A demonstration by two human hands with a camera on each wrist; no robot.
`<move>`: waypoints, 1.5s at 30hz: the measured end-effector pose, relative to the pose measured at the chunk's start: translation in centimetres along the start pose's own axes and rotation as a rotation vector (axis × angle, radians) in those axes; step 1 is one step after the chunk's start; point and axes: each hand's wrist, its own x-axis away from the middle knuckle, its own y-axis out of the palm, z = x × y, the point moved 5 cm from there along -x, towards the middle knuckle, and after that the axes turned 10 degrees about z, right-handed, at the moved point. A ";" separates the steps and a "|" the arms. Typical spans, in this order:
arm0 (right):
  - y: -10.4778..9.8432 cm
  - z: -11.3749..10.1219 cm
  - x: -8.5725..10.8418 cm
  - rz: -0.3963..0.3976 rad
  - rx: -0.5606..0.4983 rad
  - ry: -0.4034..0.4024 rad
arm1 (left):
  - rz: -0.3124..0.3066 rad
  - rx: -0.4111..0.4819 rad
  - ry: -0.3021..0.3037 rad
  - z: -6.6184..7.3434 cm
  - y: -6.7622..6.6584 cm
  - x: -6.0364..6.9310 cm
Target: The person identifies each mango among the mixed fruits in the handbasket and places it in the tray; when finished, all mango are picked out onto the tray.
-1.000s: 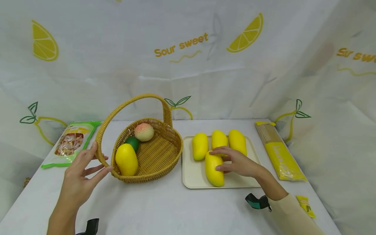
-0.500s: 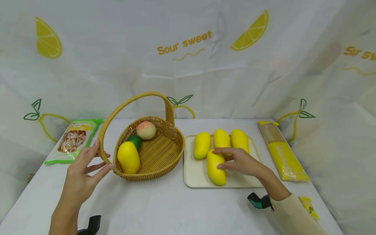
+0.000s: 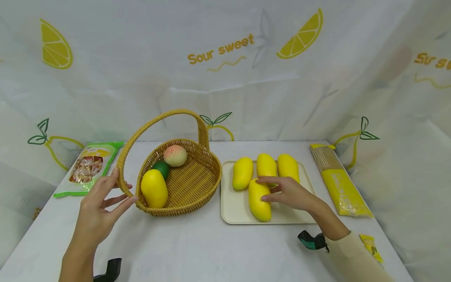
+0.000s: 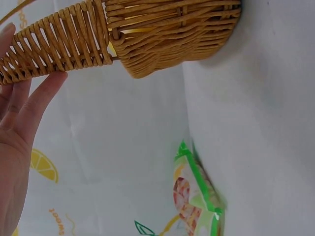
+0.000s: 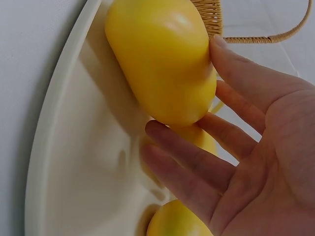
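My left hand (image 3: 95, 211) grips the lower left part of the handle of a wicker basket (image 3: 197, 192), thumb on the near side and fingers behind it. Inside the basket sit a yellow mango (image 3: 154, 188), a dark green fruit (image 3: 161, 169) partly hidden by it, and a peach (image 3: 175, 155). On the cream tray (image 3: 230, 211) my right hand (image 3: 290, 194) pinches the nearest mango (image 3: 259, 201) between thumb and fingers at its right side. From the right wrist view, the lower fingers are spread beneath the end of this held mango (image 5: 157, 59).
Behind the held mango, three more mangoes (image 3: 242, 173) lie along the tray's back. A green-edged food bag (image 3: 86, 169) lies left of the basket. To the tray's right are a yellow noodle packet (image 3: 340, 184) and a small yellow sachet (image 3: 370, 247). A printed cloth hangs behind.
The head view has shifted slightly. Both hands keep their holds on the basket handle and the mango, and no object has visibly moved on the table.
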 end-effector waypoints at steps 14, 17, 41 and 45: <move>-1.5 -0.2 -0.3 -0.027 0.028 0.047 | -0.004 -0.043 -0.018 -0.2 -0.2 0.1; -2.5 -0.5 -0.4 -0.025 0.077 0.059 | -0.005 -0.040 -0.027 -0.2 -0.2 0.2; -4.7 -5.6 -3.9 0.040 0.121 -0.126 | 0.027 0.044 0.036 -0.3 0.3 0.1; -4.6 -6.9 -4.9 0.017 0.075 -0.176 | 0.021 0.018 0.028 -0.3 0.1 0.1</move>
